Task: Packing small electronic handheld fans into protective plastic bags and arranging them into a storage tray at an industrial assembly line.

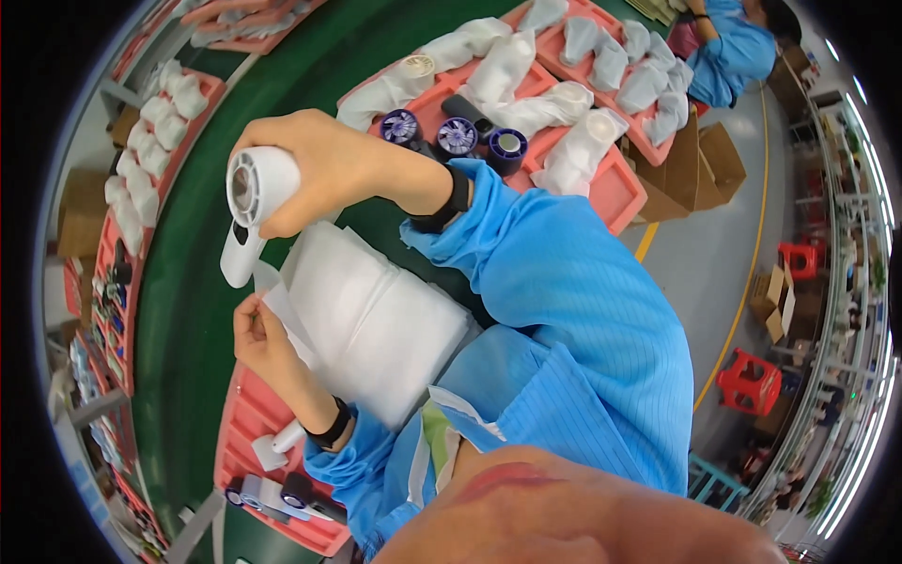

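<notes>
a long green work surface [183, 310] runs down the left and under everything at hand. at its upper side lie pink trays [622, 193] loaded with wrapped white bundles [503, 66]. a thick stack of translucent white bags [366, 329] rests close to the person's chest. just beyond its lower left sits another pink tray [246, 414], with several small devices in it. the right hand [324, 162] is wrapped round the head of a white handheld fan [274, 179], holding it above the surface, near the stack's far corner, handle slanting downward. the left hand [268, 348], lower, has its fingers curled beside the raised edge of a thin white sheet [287, 305]; i cannot tell if they pinch it. smallest, three dark fans [458, 137] lie by the upper trays.
</notes>
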